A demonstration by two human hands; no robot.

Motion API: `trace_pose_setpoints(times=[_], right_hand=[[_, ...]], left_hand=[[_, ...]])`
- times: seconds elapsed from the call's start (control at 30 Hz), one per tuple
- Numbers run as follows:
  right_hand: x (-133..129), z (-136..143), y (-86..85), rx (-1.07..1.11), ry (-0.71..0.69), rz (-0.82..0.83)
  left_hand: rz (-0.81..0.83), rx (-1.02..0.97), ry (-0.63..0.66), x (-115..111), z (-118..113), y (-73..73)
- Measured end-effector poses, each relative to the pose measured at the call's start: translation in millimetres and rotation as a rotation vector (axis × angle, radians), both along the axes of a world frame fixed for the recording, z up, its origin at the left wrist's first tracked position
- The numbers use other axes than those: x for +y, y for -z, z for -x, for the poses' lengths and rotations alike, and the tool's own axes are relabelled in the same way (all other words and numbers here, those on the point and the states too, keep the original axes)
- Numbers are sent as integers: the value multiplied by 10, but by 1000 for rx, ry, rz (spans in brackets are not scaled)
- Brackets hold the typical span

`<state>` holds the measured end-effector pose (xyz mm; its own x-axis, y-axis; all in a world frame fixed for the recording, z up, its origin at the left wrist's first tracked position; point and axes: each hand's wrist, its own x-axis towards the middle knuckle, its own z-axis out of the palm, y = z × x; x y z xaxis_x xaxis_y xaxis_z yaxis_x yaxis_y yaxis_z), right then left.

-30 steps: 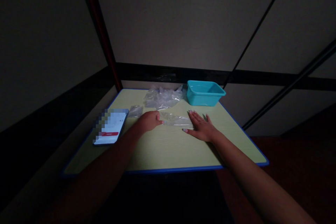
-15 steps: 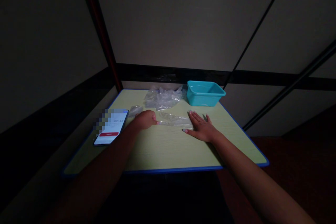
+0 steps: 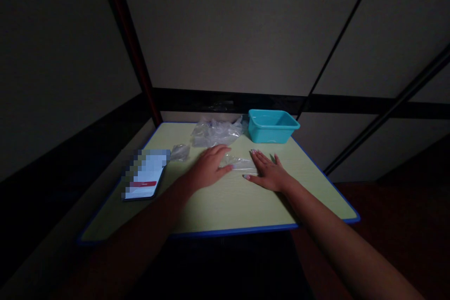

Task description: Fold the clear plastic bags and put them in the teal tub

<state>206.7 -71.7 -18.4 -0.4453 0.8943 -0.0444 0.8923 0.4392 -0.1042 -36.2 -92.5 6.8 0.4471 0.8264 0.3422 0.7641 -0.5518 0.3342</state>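
A clear plastic bag (image 3: 239,163) lies flattened on the pale table (image 3: 232,206) between my hands. My right hand (image 3: 269,172) rests palm down on the bag's right end, fingers stretched out. Over its left end is my left hand (image 3: 211,166), open, thumb apart from the fingers; whether it touches the plastic I cannot tell. Part of the bag is hidden under both hands. Behind it sits a crumpled heap of clear plastic bags (image 3: 216,132). A small folded piece of plastic (image 3: 180,152) lies left of my left hand.
A turquoise plastic basin (image 3: 272,126) stands at the table's back right corner. At the left edge lies a phone (image 3: 144,187) with its screen lit. The table has a blue rim, and a panelled wall (image 3: 225,33) rises behind it.
My left hand has let go of the bag's left end, opened its fingers and moved right over the bag. My right hand stays pressed in place.
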Motion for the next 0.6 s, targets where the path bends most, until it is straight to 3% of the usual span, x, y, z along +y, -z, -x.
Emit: trace_pose_setpoints(times=[0.07, 0.17, 0.43, 0.6], right_hand=[[-2, 2, -2, 1, -7, -6], [-9, 4, -8, -10, -12, -23], [5, -5, 27, -18, -15, -47], [10, -9, 33, -33, -16, -46]], left_hand=[[59, 132, 170, -112, -210, 70], [130, 250, 292, -186, -410, 187], [120, 297, 215, -122, -280, 257], [52, 247, 163, -113, -429, 218]])
